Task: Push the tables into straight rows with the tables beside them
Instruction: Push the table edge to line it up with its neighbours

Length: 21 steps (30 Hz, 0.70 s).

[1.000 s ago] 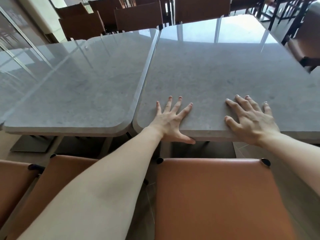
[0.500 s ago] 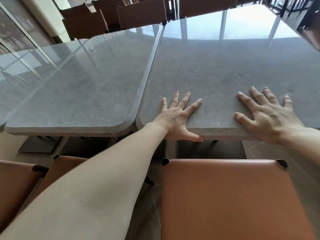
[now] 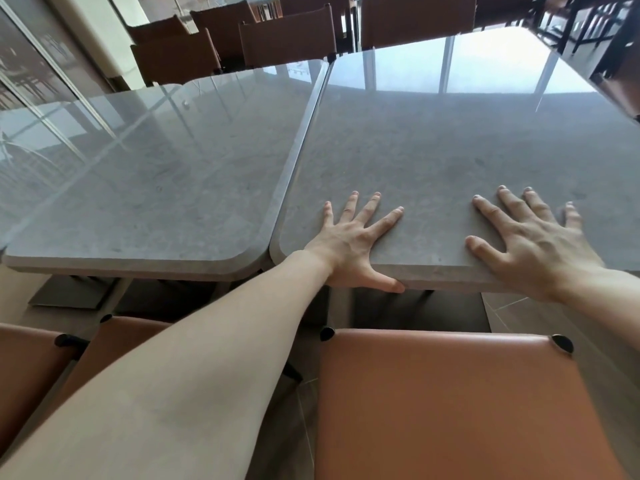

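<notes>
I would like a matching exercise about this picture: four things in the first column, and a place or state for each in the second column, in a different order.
Column 1
1. left hand
2. right hand
3. left table
4. orange chair

Column 2
A. below the near edge of the right table
B. no hand on it
C. flat on the top, thumb on the near edge
D. spread flat on the top, thumb also on the top

Pairs: 1-C, 2-D, 3-B, 4-A
</notes>
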Each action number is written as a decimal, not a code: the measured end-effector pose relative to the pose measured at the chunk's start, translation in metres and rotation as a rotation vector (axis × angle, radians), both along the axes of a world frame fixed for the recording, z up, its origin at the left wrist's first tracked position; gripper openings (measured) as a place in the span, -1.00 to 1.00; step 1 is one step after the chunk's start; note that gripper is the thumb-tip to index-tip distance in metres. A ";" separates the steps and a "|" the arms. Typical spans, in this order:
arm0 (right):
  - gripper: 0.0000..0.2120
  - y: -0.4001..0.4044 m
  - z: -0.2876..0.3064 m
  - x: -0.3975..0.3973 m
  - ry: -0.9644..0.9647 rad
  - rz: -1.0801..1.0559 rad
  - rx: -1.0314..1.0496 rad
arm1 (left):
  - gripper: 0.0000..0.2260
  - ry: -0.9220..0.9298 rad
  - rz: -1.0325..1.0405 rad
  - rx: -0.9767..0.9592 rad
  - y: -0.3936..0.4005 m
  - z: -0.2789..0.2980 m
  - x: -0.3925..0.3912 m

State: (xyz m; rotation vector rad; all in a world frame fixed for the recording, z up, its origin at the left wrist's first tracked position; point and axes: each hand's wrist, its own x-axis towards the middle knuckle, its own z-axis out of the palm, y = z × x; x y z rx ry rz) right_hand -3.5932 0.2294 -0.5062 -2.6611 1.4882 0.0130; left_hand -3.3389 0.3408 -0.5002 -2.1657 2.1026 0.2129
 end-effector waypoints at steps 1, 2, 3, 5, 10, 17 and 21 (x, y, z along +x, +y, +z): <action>-0.09 -0.001 0.000 0.000 -0.006 -0.002 0.002 | 0.10 -0.001 0.001 -0.005 -0.001 0.000 0.000; -0.09 -0.001 0.000 0.001 -0.010 -0.004 0.002 | 0.10 0.000 0.001 -0.010 -0.002 0.000 0.001; -0.09 -0.002 -0.001 0.001 -0.013 -0.006 0.001 | 0.10 0.003 0.003 -0.014 -0.003 -0.001 0.002; -0.10 -0.004 -0.002 0.002 -0.022 -0.006 -0.001 | 0.10 0.003 0.005 -0.017 -0.004 -0.002 0.003; -0.11 -0.001 -0.002 0.002 -0.026 -0.004 0.015 | 0.11 0.011 0.004 -0.014 -0.002 -0.003 0.003; -0.11 0.000 -0.002 0.001 -0.037 -0.009 0.020 | 0.13 0.027 0.006 -0.018 -0.003 -0.005 0.004; -0.12 0.002 0.000 0.003 -0.026 -0.013 0.036 | 0.13 0.022 0.012 -0.017 0.000 -0.005 0.004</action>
